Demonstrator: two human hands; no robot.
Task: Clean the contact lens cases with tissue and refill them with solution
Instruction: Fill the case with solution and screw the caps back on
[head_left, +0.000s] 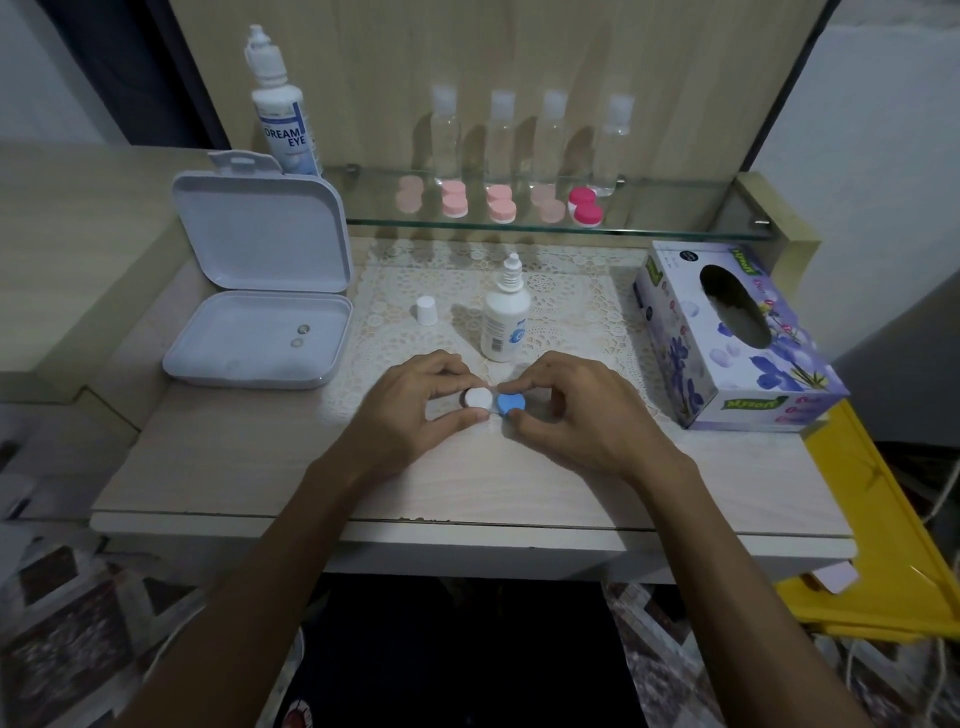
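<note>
My left hand (415, 402) pinches white cap (478, 398), right hand (571, 410) blue cap (511, 403); lens case centre tabletop (467, 483). Solution bottle (505, 317) uncapped, twelve o'clock. Judging refill done; shelf cases (501, 203) remain.

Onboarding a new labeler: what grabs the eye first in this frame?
Front and centre, the left hand pinches the white cap and the right hand the blue cap of one contact lens case on the table. Just behind stands an uncapped small solution bottle, its loose cap to the left. The floral tissue box sits at right.
</note>
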